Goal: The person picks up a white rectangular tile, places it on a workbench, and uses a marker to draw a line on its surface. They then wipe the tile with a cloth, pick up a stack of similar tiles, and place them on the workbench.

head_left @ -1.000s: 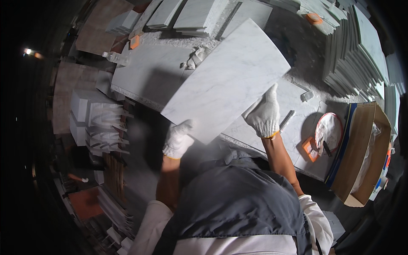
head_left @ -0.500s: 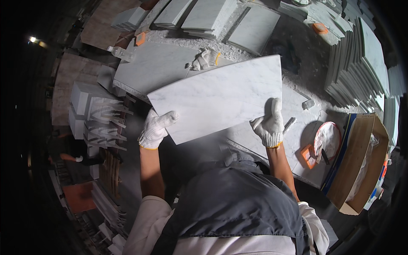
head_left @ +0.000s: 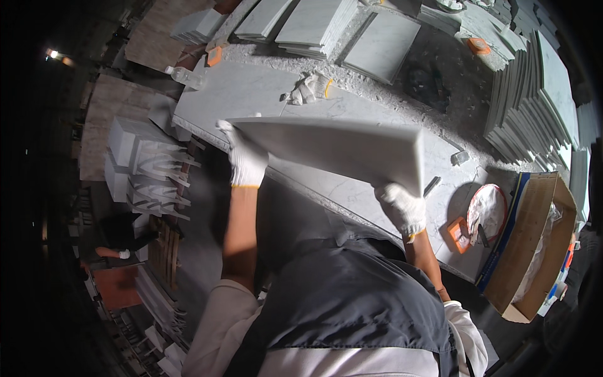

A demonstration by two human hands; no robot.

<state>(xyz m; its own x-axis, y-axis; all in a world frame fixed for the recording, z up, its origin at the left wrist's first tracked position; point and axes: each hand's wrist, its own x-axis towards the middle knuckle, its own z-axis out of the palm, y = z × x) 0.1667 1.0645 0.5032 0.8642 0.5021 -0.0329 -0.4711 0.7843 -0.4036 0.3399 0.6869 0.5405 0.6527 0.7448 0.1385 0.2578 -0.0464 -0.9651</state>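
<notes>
A white, grey-veined marble slab (head_left: 333,147) is held up over the near side of the workbench, tipped so that its edge and shaded face show. My left hand (head_left: 246,157), in a white knit glove, grips its left end with the thumb side along the upper corner. On the lower right corner my right hand (head_left: 403,208), gloved the same way, is closed round the slab; its fingertips are hidden behind the stone. Beyond the slab a spare pair of white gloves (head_left: 309,89) lies crumpled on the bench top (head_left: 242,85).
Stacked slabs (head_left: 527,94) stand at the right; more stacks (head_left: 317,25) lie along the back. An open cardboard box (head_left: 534,245), a round dish of white powder (head_left: 487,210) and an orange-edged block (head_left: 458,234) are at right. A plastic bottle (head_left: 185,76) lies back left. Another person's hand (head_left: 124,254) shows far left.
The slab has tilted from showing its broad face to a nearly edge-on view. My left hand has risen and moved right; my right hand has moved slightly down.
</notes>
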